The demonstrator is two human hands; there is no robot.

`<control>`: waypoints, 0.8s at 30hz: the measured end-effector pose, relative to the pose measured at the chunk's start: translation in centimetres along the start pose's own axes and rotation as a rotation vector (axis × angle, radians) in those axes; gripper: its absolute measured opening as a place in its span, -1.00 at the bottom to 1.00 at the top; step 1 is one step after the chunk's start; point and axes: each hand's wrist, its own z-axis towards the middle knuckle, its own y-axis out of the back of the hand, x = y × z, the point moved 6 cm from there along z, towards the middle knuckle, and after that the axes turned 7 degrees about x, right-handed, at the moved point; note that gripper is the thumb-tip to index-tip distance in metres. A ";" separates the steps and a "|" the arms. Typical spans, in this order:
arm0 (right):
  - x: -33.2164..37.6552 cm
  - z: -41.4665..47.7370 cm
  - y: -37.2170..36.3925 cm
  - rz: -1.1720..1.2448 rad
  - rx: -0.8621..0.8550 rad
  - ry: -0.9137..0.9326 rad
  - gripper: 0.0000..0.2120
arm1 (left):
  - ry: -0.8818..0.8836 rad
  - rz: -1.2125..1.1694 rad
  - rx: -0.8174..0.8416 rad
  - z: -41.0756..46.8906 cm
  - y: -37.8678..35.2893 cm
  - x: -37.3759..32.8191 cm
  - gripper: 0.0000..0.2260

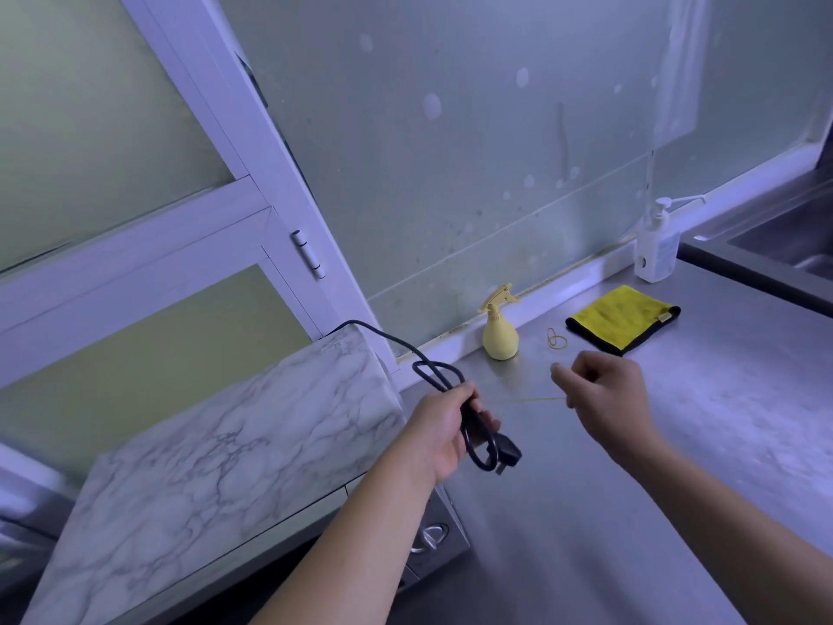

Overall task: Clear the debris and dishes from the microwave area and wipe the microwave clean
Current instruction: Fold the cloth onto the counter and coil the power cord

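The microwave, its top covered in a marble pattern, stands at the left on the steel counter. Its black power cord runs from behind it in a loop. My left hand grips the coiled cord, with the plug hanging below the fingers. My right hand hovers over the counter with fingers curled, pinching a thin stretched rubber band. A small yellow spray bottle stands by the wall. A folded yellow cloth with black edging lies to its right.
Loose rubber bands lie between the bottle and the cloth. A white pump dispenser stands at the back wall near the sink at the far right. A white-framed window rises behind the microwave.
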 end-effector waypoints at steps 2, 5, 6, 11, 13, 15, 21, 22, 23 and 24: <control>0.3 1.3 -0.8 0.135 0.028 -0.098 -0.65 | 0.004 0.014 0.034 -0.3 0.7 0.2 -0.79; 0.9 2.3 -2.7 0.424 0.037 -0.231 -0.65 | 0.021 -0.001 0.094 -1.0 1.8 0.0 -0.81; 1.1 2.5 -3.3 0.486 0.033 -0.246 -0.65 | 0.031 -0.010 0.108 -1.2 2.1 -0.2 -0.81; 1.8 1.5 -5.5 0.421 0.125 -0.170 -0.75 | 0.074 -0.057 0.072 -2.0 3.4 0.0 -0.81; 2.2 0.9 -5.6 0.366 0.211 -0.096 -0.74 | 0.059 -0.071 0.069 -2.2 3.6 -0.1 -0.82; 2.7 0.4 -5.2 0.272 0.318 -0.040 -0.66 | 0.026 -0.113 0.098 -2.5 3.8 -0.6 -0.78; 3.5 -0.7 -4.6 -0.389 0.504 0.147 -0.65 | -0.029 -0.112 0.058 -2.3 4.1 -0.3 -0.88; 3.3 -0.8 -5.0 -0.513 0.514 0.163 -0.68 | -0.031 -0.070 0.042 -2.1 4.0 -0.1 -0.88; 2.9 -1.0 -5.4 -0.629 0.529 0.161 -0.68 | -0.037 -0.038 0.027 -2.0 3.9 0.0 -0.89; 2.6 -1.1 -5.9 -0.722 0.546 0.137 -0.68 | -0.046 -0.018 0.015 -1.8 3.8 0.1 -0.90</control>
